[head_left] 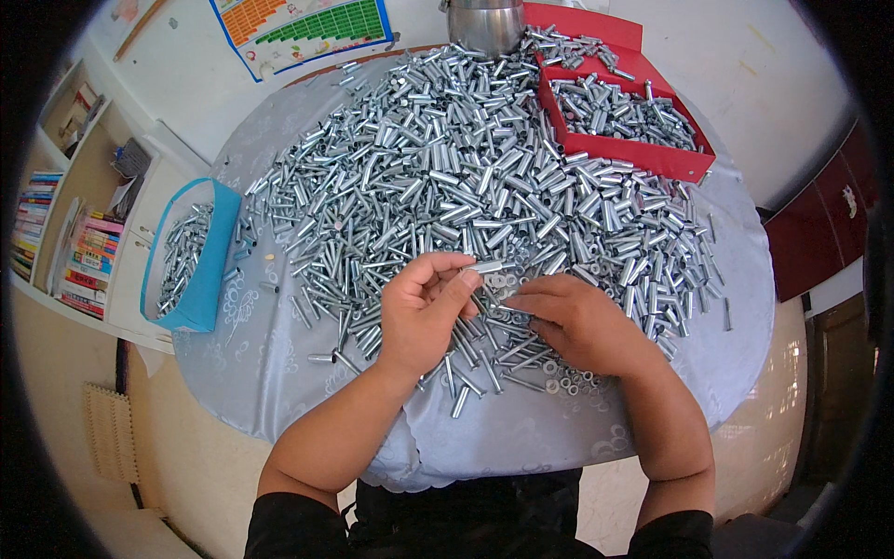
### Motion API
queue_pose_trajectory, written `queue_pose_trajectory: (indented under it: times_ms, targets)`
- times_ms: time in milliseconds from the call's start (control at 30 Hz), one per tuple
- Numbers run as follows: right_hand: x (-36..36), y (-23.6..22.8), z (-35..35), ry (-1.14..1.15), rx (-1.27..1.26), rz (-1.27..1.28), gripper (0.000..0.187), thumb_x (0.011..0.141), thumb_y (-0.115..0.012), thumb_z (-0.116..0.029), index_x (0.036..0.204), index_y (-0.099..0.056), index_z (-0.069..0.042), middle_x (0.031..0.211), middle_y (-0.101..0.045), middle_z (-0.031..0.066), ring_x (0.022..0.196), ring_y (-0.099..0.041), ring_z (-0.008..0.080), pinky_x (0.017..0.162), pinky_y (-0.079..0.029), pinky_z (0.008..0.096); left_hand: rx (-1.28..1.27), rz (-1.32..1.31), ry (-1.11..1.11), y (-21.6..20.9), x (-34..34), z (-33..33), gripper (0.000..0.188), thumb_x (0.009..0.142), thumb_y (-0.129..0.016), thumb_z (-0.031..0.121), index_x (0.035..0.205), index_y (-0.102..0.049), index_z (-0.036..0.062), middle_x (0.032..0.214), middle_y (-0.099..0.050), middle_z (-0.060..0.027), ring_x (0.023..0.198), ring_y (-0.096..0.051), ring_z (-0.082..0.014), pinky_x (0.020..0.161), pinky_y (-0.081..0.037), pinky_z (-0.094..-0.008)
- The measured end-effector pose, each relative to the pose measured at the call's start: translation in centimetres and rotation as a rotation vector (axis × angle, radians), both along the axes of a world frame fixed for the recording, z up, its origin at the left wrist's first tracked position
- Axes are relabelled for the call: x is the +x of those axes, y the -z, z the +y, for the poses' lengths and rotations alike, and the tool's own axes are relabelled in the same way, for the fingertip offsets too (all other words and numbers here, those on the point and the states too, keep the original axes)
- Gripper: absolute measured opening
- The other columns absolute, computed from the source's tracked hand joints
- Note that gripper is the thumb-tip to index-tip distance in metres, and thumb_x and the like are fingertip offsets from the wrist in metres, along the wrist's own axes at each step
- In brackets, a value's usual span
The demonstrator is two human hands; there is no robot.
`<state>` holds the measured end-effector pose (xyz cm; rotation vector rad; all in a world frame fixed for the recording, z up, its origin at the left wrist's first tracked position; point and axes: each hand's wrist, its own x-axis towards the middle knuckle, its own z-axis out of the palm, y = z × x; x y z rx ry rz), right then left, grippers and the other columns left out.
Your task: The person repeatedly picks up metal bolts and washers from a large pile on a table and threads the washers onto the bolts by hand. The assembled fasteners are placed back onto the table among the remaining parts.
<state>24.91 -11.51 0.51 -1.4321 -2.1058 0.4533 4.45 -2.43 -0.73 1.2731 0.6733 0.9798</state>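
My left hand (419, 312) is closed, thumb against forefinger, on a small silvery metal sleeve (486, 266) above the near part of the pile. To its right, my right hand (587, 321) reaches down with its fingertips pressed together low over the pile. What those fingers hold, if anything, is hidden. Between and under the hands lie small washers (551, 386) and long thin bolts (466, 373). The big heap of metal sleeves and bolts (447, 168) spreads from just beyond my hands to the far side of the table.
A round table (251, 382) with a pale silver cloth bears the heap. On the left stands a blue box (207, 293) of metal parts. At the far right is a red box (643, 160) of bolts, beside a steel pot (486, 28). Bookshelves (60, 214) stand left.
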Motion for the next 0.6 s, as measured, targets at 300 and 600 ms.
queue_pose_trajectory:
  times_ms: [300, 600]
  targets:
    - [1.5, -1.6, -0.9, 0.190, -0.091, -0.080, 0.029, 0.077, -0.065, -0.005, 0.106, -0.067, -0.003, 0.097, -0.063, 0.0136, 0.092, -0.062, 0.0332, 0.080, -0.051, 0.0405, -0.002, 0.006, 0.000, 0.0, -0.2, -0.1, 0.016, 0.092, -0.064, 0.005, 0.106, -0.064, -0.0007, 0.087, -0.069, -0.0079, 0.064, -0.060, -0.0099, 0.059, -0.049, -0.0229]
    - [1.6, -1.5, -0.3, 0.316, -0.103, 0.285, 0.019, 0.078, -0.066, -0.001, 0.097, -0.070, -0.002, 0.090, -0.068, 0.0155, 0.084, -0.066, 0.0324, 0.077, -0.052, 0.0372, -0.006, 0.031, -0.006, 0.0, -0.1, 0.0, 0.016, 0.092, -0.063, 0.006, 0.106, -0.064, -0.0009, 0.086, -0.068, -0.0077, 0.064, -0.060, -0.0096, 0.059, -0.049, -0.0226]
